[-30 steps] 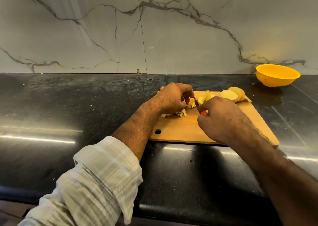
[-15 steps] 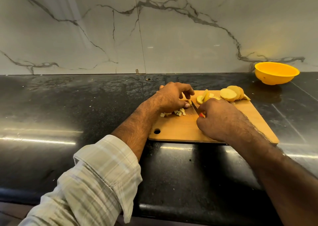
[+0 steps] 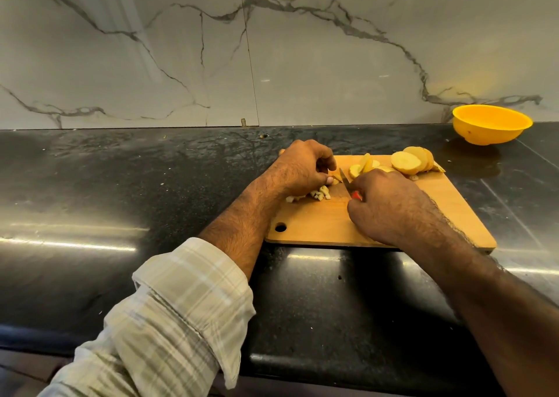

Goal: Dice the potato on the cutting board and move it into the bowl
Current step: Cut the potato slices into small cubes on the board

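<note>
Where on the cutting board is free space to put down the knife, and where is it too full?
Free: the near strip of the cutting board, between the hanging hole and the right hand. Crowded: the far edge, with potato slices, diced pieces by the left hand, and the knife.
</note>
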Tool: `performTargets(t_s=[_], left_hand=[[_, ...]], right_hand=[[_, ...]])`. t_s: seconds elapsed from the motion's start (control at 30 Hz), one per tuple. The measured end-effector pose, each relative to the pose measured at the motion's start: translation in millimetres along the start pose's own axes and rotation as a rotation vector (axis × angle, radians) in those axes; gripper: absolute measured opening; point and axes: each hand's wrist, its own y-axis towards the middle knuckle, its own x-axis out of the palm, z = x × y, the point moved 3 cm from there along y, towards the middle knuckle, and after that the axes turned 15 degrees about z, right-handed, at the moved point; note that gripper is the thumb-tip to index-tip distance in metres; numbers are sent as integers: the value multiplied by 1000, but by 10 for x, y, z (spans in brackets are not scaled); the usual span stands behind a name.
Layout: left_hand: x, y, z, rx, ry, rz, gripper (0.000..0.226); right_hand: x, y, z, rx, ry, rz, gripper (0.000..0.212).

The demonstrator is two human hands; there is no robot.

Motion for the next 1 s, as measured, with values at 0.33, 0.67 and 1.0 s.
performTargets(t_s=[0.33,0.67,1.0], left_hand=[[66,37,66,-15,40,40,5],[17,75,-2,-74,109,95,1],[-85,23,-35,-33,0,-21,12]], right_hand=[[5,64,67,55,8,10,49],[35,75,67,45,-12,-13,50],[77,52,40,10,2,-6,51]])
